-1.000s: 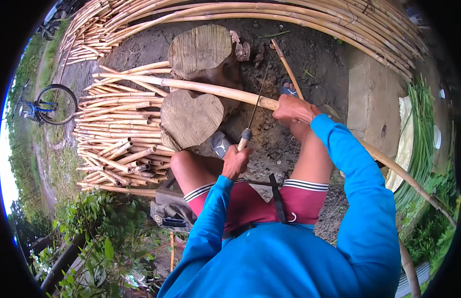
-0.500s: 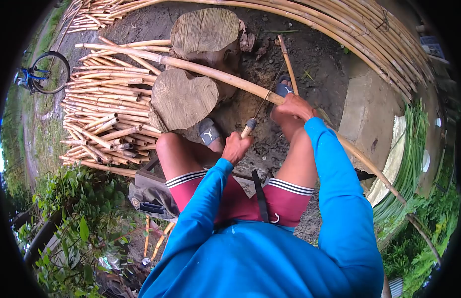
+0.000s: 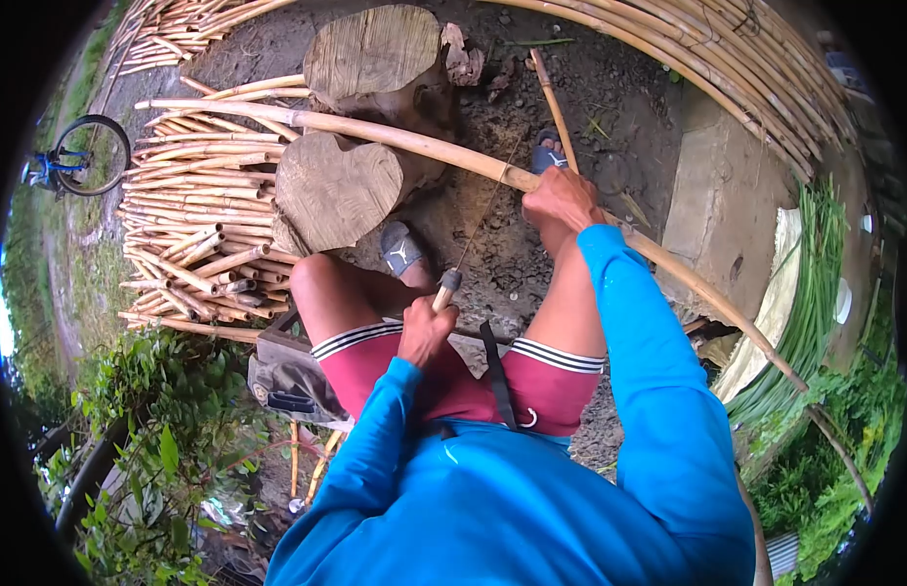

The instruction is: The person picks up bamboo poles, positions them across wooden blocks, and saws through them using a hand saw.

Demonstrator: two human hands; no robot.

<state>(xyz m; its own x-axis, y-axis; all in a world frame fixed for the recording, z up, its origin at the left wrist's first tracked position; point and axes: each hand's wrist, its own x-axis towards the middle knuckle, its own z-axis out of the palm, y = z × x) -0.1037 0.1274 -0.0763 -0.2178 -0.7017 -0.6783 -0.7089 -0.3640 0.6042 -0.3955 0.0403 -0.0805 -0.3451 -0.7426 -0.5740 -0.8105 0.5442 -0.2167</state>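
Observation:
My left hand point(image 3: 429, 330) is closed around the pale handle of a handsaw point(image 3: 448, 290) with a dark collar, close above my left thigh. Its thin blade, seen nearly edge-on, reaches up and forward to a long bamboo pole point(image 3: 395, 142) and meets it just left of my other hand. My right hand point(image 3: 563, 198) wraps around that pole above my right knee. The pole slants from the upper left, over a heart-shaped log stump point(image 3: 341, 190), down to the lower right. Whether the blade has cut into the pole cannot be made out.
Cut bamboo pieces point(image 3: 204, 195) are piled at the left. A second stump point(image 3: 373, 49) stands beyond the first. Long poles point(image 3: 658, 49) lie at the upper right by a concrete block point(image 3: 712, 215). A short bamboo stick point(image 3: 553, 107) leans near my right foot. A bicycle wheel point(image 3: 128, 156) shows far left.
My left hand has drawn the saw handle back toward my body and slightly left. My right hand still grips the pole; the whole view has shifted a little.

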